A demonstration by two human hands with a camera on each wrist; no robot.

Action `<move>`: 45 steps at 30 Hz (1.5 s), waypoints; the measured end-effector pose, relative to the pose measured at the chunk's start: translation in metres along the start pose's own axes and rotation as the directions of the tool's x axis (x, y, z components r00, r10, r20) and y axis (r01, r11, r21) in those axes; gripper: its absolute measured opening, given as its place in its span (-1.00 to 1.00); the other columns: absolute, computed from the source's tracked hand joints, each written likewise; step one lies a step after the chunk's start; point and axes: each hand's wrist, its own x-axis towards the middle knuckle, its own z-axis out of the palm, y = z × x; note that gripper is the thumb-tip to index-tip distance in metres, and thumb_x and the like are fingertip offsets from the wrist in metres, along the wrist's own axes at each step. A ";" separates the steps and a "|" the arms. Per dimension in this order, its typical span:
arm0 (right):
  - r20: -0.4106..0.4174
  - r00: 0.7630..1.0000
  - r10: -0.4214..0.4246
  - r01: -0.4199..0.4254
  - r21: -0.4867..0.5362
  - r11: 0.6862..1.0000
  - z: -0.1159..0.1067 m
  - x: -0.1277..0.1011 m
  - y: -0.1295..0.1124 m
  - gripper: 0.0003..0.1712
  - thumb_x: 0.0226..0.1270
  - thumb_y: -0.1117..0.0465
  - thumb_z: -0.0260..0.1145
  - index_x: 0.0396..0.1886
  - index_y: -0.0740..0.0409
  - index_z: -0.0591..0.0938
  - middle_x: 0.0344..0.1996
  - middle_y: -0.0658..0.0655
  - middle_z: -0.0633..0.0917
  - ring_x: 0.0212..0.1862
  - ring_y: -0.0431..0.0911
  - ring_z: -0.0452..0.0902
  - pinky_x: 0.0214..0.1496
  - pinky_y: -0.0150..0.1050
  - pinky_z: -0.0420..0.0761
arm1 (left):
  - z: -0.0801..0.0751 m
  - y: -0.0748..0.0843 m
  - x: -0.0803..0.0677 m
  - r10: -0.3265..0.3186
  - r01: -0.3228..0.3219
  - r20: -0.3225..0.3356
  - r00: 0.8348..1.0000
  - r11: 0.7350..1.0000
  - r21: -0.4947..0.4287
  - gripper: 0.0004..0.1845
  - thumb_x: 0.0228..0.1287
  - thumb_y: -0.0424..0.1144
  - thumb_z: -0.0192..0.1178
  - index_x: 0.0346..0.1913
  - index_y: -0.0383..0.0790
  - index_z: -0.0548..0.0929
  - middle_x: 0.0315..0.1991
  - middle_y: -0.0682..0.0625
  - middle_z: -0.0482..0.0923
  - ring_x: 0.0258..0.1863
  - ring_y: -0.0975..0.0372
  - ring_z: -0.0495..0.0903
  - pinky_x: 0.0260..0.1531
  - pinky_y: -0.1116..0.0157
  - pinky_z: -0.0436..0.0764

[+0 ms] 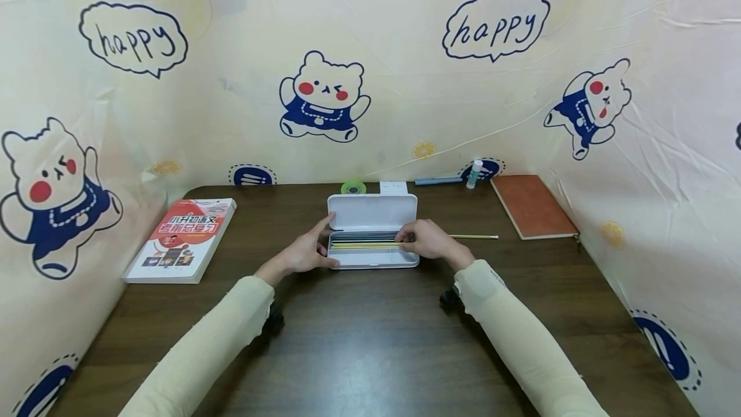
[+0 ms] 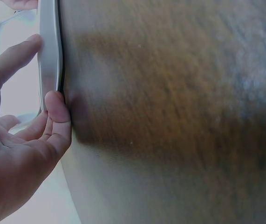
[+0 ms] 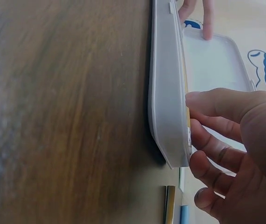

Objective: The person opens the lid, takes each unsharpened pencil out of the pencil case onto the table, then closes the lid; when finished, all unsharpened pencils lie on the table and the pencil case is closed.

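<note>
Lying open on the wooden table (image 1: 359, 340), the white pencil case (image 1: 376, 259) held several pencils. Right hand (image 1: 427, 240) pinched a yellow pencil (image 3: 187, 117) at the case's right end. Left hand (image 1: 300, 253) gripped the left end, thumb and index apart. Outward: loose pencil (image 1: 476, 237), glue stick (image 1: 474, 174), brown notebook (image 1: 534, 206) right; textbook (image 1: 182, 230) left.
</note>
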 end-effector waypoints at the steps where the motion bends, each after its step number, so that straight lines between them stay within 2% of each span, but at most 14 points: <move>1: 0.001 1.000 -0.001 0.001 -0.001 1.000 0.000 0.001 0.000 -0.90 0.32 0.20 0.39 -0.21 -0.03 0.78 -0.29 -0.07 0.75 -0.23 -0.18 0.52 -0.04 -0.20 0.55 | 0.000 0.000 0.000 0.000 0.000 -0.002 1.000 1.000 0.000 0.24 0.13 -0.15 0.49 0.62 0.16 -0.26 0.46 -0.23 0.28 -0.24 0.17 0.53 -0.17 0.29 0.50; 6: 0.002 1.000 -0.001 0.001 0.020 1.000 0.000 0.001 -0.001 -0.93 0.31 0.23 0.40 -0.29 -0.05 0.76 -0.36 -0.08 0.73 -0.27 -0.18 0.50 -0.09 -0.23 0.52 | 0.000 0.002 -0.002 0.008 -0.008 -0.011 1.000 1.000 -0.001 0.24 0.12 -0.16 0.50 0.62 0.14 -0.24 0.43 -0.24 0.31 -0.25 0.17 0.53 -0.18 0.28 0.51; 13: -0.003 1.000 0.005 -0.005 0.032 0.999 0.000 0.002 -0.001 -0.92 0.31 0.24 0.39 -0.29 -0.04 0.77 -0.41 -0.09 0.70 -0.30 -0.18 0.49 -0.13 -0.27 0.50 | 0.000 0.001 0.000 0.006 -0.006 -0.020 1.000 1.000 -0.002 0.24 0.10 -0.14 0.51 0.62 0.14 -0.22 0.44 -0.24 0.31 -0.24 0.18 0.55 -0.19 0.29 0.51; 25: -0.062 0.997 0.036 -0.029 0.111 0.993 -0.009 -0.005 0.004 -0.93 0.32 0.20 0.40 -0.29 -0.04 0.79 -0.30 -0.06 0.76 -0.25 -0.12 0.49 -0.11 -0.22 0.49 | 0.000 0.000 0.000 0.022 -0.022 -0.023 1.000 1.000 -0.020 0.25 0.08 -0.16 0.52 0.62 0.14 -0.21 0.43 -0.24 0.33 -0.25 0.18 0.55 -0.20 0.29 0.52; 36: -0.116 0.993 0.031 -0.013 0.153 0.988 -0.029 -0.022 0.029 -0.93 0.32 0.19 0.40 -0.27 -0.01 0.79 -0.32 -0.01 0.76 -0.30 -0.09 0.49 -0.25 -0.25 0.47 | 0.002 0.000 -0.002 0.029 -0.029 -0.036 0.999 1.000 -0.007 0.24 0.08 -0.17 0.53 0.62 0.11 -0.19 0.41 -0.25 0.36 -0.21 0.18 0.57 -0.18 0.28 0.53; 45: -0.134 0.987 0.092 -0.068 0.170 0.983 -0.049 -0.043 0.055 -0.91 0.34 0.18 0.37 -0.22 0.01 0.77 -0.34 0.01 0.74 -0.26 -0.07 0.51 -0.17 -0.21 0.48 | 0.002 0.001 -0.003 0.028 -0.028 -0.039 0.999 1.000 -0.005 0.24 0.07 -0.18 0.53 0.62 0.11 -0.19 0.41 -0.24 0.37 -0.22 0.18 0.56 -0.19 0.28 0.54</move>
